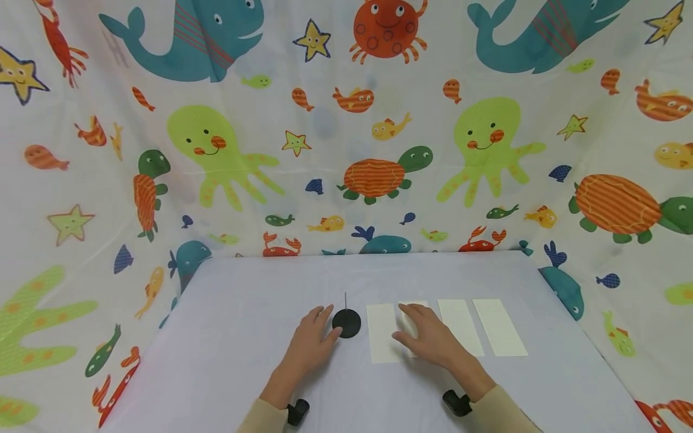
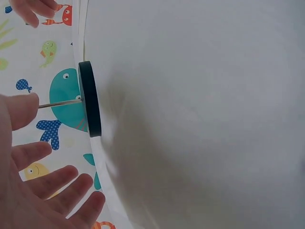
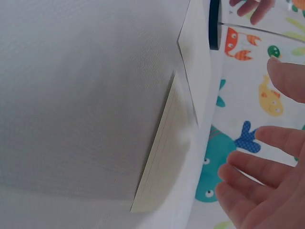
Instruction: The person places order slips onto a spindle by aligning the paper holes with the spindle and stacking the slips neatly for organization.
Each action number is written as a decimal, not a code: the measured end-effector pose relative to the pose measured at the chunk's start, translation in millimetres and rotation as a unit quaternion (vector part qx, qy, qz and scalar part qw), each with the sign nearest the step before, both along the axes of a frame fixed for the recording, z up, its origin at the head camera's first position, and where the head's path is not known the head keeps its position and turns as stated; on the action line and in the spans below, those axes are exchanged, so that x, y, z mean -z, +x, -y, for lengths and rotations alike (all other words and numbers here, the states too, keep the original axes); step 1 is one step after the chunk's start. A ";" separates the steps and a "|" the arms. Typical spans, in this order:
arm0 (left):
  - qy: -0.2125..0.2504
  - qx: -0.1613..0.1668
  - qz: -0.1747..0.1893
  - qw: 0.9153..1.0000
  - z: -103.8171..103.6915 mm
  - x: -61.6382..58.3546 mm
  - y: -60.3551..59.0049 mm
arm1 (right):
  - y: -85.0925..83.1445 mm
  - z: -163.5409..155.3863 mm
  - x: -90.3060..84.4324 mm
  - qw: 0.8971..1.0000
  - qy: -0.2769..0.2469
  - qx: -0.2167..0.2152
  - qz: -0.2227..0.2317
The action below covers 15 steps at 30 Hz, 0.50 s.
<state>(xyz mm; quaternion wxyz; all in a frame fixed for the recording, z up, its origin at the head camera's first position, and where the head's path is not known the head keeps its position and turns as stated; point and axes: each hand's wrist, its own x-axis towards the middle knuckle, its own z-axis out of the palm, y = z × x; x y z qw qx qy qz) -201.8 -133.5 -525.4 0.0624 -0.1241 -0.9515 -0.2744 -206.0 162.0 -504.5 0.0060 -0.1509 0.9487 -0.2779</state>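
A paper spike, with a round black base [image 1: 346,325] and a thin upright metal rod [image 2: 59,103], stands on the white table. Just left of it in the head view is my left hand [image 1: 310,341], fingers spread and holding nothing; the thumb overlaps the base's edge there. Cream paper slips [image 1: 382,346] lie in a row to the right of the spike. Over the second slip [image 1: 408,328] hovers my right hand [image 1: 433,338], its fingers loosely extended with nothing in them. That hand partly hides the slip in the head view.
Two more slips, the third [image 1: 461,328] and the rightmost one [image 1: 499,328], lie flat beside the right hand. A curtain [image 1: 325,198] printed with sea animals hangs behind and at both sides of the white table [image 1: 227,361]. Each wrist carries a small black camera [image 1: 457,403].
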 end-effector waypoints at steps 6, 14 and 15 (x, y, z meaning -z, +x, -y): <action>0.040 -0.004 0.016 0.999 -6.1 0.2 -5.4 | -3.4 7.9 2.2 1.000 -0.007 0.003 0.018; 0.042 -0.009 0.033 0.999 -11.6 4.9 -13.9 | -7.9 13.4 9.0 1.000 -0.005 -0.006 0.026; 0.039 -0.008 0.032 0.999 -12.1 5.5 -14.6 | -8.5 13.7 9.6 1.000 -0.004 -0.008 0.029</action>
